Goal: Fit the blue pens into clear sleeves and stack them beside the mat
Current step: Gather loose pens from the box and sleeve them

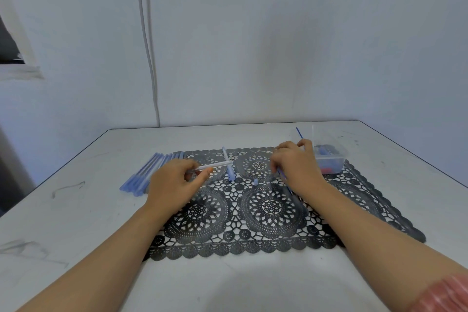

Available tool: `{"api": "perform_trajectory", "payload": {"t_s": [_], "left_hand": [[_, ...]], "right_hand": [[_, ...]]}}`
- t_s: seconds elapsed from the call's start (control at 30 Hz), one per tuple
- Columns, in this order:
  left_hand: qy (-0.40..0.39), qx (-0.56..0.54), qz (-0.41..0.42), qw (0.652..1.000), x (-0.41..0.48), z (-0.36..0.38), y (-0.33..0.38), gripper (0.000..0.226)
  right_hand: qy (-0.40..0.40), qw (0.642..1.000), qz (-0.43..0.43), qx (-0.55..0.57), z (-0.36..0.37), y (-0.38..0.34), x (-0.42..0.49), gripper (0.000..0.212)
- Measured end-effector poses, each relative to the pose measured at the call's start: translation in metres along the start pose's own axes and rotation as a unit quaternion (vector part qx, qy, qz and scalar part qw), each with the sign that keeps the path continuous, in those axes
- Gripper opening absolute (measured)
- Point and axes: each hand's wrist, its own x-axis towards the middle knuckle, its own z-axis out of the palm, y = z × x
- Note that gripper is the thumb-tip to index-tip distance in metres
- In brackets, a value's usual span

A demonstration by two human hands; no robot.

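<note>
1. The left hand (pixel 174 185), at the left edge of the black lace mat (pixel 273 243), pinches a clear sleeve (pixel 217 165) between thumb and curled fingers.
2. The right hand (pixel 296 167), over the mat's far right, is curled round a thin blue pen (pixel 299 133).
3. Sleeved pens (pixel 147 172) lie side by side just off the mat's left edge.
4. A loose pen (pixel 230 175) and a small cap (pixel 255 182) rest mid-mat.
5. A clear tub (pixel 334 157) sits on the mat's far right corner.
</note>
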Motion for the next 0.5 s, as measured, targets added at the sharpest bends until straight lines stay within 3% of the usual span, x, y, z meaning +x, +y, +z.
{"api": "perform_trajectory", "payload": {"t_s": [0.13,0.5], "left_hand": [[-0.005,0.002,-0.005,1.000,0.000,0.000,-0.001,0.044],[-0.002,-0.018,-0.007,1.000,0.000,0.002,-0.002,0.047]], "right_hand": [[-0.070,0.996,-0.040,0.025,0.003,0.003,0.002,0.013],[-0.075,0.996,-0.029,0.033,0.011,0.009,0.004,0.021]]}}
